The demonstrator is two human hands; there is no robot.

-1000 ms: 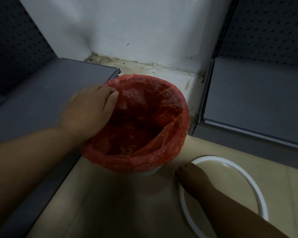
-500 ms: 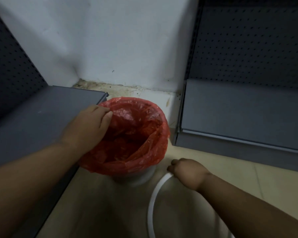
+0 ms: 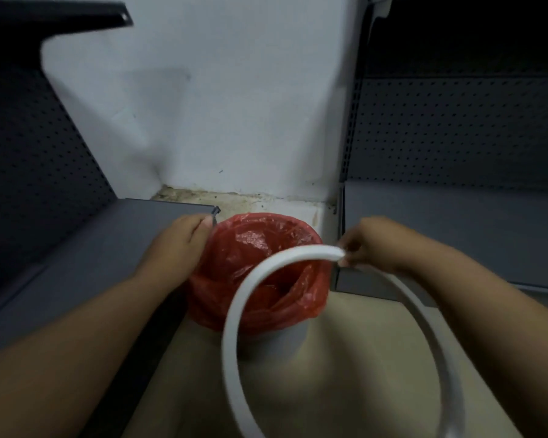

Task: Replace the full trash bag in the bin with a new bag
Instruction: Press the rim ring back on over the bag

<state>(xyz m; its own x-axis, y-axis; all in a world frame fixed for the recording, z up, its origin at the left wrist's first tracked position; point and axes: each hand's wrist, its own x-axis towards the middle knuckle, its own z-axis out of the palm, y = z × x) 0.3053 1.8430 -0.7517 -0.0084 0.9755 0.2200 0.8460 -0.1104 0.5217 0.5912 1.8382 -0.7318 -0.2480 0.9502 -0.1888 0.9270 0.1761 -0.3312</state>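
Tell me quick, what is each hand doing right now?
Left hand: gripping the edge of the red bag at the bin's rim.
Right hand: fingers pinched shut on the white ring, holding it up near the bin.

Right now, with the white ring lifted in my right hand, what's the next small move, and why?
Probably lower the white ring over the red bag and press it down. The right hand holds it tilted above the bin mouth, while the left hand steadies the rim.
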